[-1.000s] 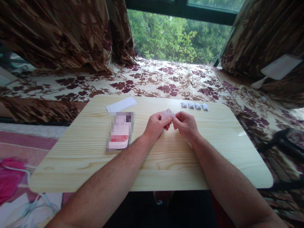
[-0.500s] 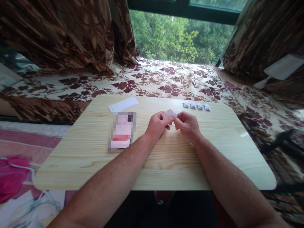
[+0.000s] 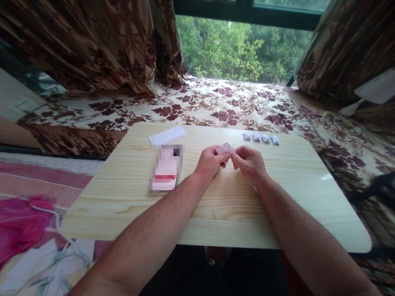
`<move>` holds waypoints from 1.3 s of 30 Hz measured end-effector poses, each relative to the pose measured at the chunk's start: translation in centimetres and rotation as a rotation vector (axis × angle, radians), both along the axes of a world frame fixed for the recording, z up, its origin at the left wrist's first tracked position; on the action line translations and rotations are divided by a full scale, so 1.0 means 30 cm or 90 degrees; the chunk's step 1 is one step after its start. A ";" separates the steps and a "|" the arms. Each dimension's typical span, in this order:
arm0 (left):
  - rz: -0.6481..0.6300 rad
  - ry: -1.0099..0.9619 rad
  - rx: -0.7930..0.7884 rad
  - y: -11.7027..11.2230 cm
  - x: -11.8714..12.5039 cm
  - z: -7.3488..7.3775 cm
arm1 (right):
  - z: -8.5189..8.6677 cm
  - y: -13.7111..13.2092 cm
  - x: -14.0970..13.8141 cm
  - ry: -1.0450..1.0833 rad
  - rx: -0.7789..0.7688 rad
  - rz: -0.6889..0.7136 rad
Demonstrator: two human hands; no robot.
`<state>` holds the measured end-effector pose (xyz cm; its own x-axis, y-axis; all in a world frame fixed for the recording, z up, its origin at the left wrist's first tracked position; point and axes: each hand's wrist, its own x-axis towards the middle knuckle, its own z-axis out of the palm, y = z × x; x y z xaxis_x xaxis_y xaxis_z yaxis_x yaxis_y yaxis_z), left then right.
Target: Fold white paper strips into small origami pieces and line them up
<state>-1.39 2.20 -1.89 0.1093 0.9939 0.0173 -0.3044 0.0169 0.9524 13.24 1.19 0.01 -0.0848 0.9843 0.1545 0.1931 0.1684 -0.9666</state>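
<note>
Over the middle of the wooden table, my left hand point(image 3: 212, 161) pinches a small piece of white paper point(image 3: 225, 148) between thumb and fingers. My right hand point(image 3: 249, 161) is closed at the paper's right edge, its thumb and forefinger gripping a corner there. The paper looks partly folded; its lower side is hidden by my fingers. Beyond my right hand, several small folded paper shapes point(image 3: 261, 138) stand in a row. To the left lie white paper strips point(image 3: 168, 134), with a phone-shaped pink item point(image 3: 166, 168), blurred out, just in front of them.
The pale wooden table point(image 3: 129, 193) has rounded corners. A flower-patterned cloth point(image 3: 228, 102) covers the window ledge behind it. A white lamp point(image 3: 375, 87) stands at the right. Bright pink fabric point(image 3: 24, 222) and white cables point(image 3: 58, 222) lie at the lower left.
The whole view has shifted slightly, so things appear a little farther right. Both hands keep their grip on the paper, with only slight finger movement.
</note>
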 end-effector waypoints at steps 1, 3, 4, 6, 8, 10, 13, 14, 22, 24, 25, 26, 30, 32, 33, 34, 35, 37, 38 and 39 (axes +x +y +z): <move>0.001 -0.001 0.000 0.001 -0.001 -0.002 | -0.001 0.000 0.000 0.002 -0.001 0.002; -0.001 -0.002 0.001 0.002 -0.002 -0.005 | -0.004 0.002 0.001 0.009 0.000 0.007; -0.002 -0.003 0.001 0.003 -0.002 -0.005 | -0.005 0.002 0.001 0.013 0.000 0.009; -0.004 -0.004 0.001 0.003 -0.003 -0.005 | -0.006 0.003 0.001 0.017 0.000 0.010; -0.005 -0.003 -0.002 0.002 -0.003 -0.003 | -0.007 0.003 0.002 0.014 0.000 0.009; -0.009 0.004 -0.003 0.000 -0.003 -0.001 | -0.008 0.004 0.002 0.012 0.001 0.008; -0.008 0.011 -0.002 -0.006 -0.002 0.005 | -0.010 0.005 0.005 0.022 0.002 0.012; -0.007 0.012 -0.003 -0.008 -0.002 0.008 | -0.011 0.006 0.005 0.026 0.001 0.014; 0.010 0.012 -0.013 -0.006 0.001 0.010 | -0.011 0.006 0.006 0.029 -0.002 0.019; 0.010 0.007 -0.012 -0.003 0.002 0.007 | -0.011 0.006 0.006 0.031 -0.005 0.019; 0.010 0.003 -0.012 -0.002 0.002 0.006 | -0.010 0.005 0.005 0.031 -0.006 0.020; 0.008 -0.002 -0.013 -0.001 0.002 0.006 | -0.009 0.004 0.005 0.031 -0.007 0.022; 0.000 -0.013 -0.022 0.000 0.001 0.006 | -0.004 0.001 0.003 0.025 -0.010 0.022; -0.004 -0.012 -0.025 0.000 0.000 0.006 | -0.003 0.000 0.003 0.023 -0.007 0.018; -0.004 -0.010 -0.025 0.000 0.000 0.005 | -0.003 -0.001 0.003 0.021 -0.004 0.017; -0.003 -0.008 -0.024 0.000 0.001 0.004 | -0.004 0.000 0.003 0.016 -0.001 0.016; -0.001 -0.006 -0.022 0.000 0.001 0.003 | -0.005 0.000 0.003 0.009 0.003 0.016; 0.001 -0.004 -0.020 0.001 0.002 -0.001 | -0.007 0.000 0.004 -0.010 0.012 0.012; 0.003 -0.004 -0.020 0.001 0.003 -0.003 | -0.007 0.000 0.004 -0.020 0.016 0.010; 0.004 -0.003 -0.019 0.001 0.004 -0.004 | -0.007 0.000 0.003 -0.027 0.019 0.008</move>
<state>-1.29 2.23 -2.02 0.1028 0.9946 -0.0126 -0.3085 0.0440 0.9502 13.34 1.19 -0.20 -0.1041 0.9781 0.1805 0.2322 0.2003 -0.9518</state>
